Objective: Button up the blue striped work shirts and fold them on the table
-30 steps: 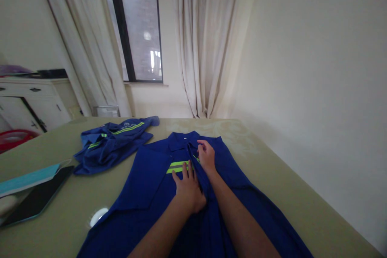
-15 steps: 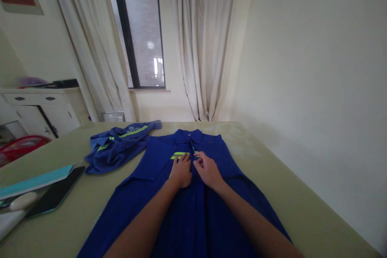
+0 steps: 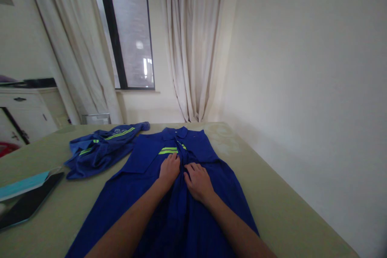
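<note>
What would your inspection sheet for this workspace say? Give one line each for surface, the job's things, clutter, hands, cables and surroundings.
Surface: green surface, flat, faintly patterned near its far edge.
Job's things: blue work shirt spread front-up, collar on the far side, yellow-green stripes across the chest.
Clutter: crumpled blue garment left of the shirt; face mask against a dark tablet at the left edge.
Hands: left hand and right hand side by side on the shirt's front opening; whether they pinch fabric cannot be told.
Cables: nothing seen.
Surroundings: curtains, window, white cabinet.
</note>
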A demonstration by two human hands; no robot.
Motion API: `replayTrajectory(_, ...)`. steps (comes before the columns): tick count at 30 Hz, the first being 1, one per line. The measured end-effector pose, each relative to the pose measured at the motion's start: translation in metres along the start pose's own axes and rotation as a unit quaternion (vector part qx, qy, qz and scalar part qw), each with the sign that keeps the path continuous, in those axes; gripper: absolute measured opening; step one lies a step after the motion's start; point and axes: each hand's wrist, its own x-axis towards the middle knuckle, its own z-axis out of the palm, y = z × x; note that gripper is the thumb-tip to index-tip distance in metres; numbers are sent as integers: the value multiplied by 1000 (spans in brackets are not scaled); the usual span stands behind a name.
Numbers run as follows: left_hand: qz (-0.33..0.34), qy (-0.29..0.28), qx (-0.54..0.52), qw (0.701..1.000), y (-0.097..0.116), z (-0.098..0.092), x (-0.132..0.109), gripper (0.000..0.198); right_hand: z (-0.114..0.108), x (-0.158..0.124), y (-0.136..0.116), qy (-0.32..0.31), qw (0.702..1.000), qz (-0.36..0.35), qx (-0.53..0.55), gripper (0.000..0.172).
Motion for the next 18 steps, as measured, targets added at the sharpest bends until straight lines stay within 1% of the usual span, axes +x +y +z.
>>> replayTrajectory(3, 14, -18, 0, 1000, 5, 1, -31, 46, 5, 16, -1, 14, 999, 23, -31, 25)
replayTrajectory(6, 2, -19, 8, 1000, 7, 5, -63, 52, 10, 29, -1, 38, 997, 49, -53, 29)
replayTrajectory(8, -7, -10, 12, 1000, 7, 10, -77, 54, 14, 38, -1, 47, 994, 69, -65, 31)
replayTrajectory(9, -5, -6, 10, 1000, 6, 11, -79, 54, 15, 42, -1, 45, 994, 75, -70, 30)
replayTrajectory(11, 3, -1, 0, 1000, 3, 14, -77, 53, 16, 48, 1, 27, 994, 79, -76, 29)
replayTrajectory(14, 25, -8, -19, 999, -7, 12, -61, 52, 13, 53, 6, -5, 993, 83, -78, 33)
replayTrajectory(18, 59, -22, -45, 997, -21, 8, -42, 53, 5, 48, 15, -16, 992, 94, -84, 34)
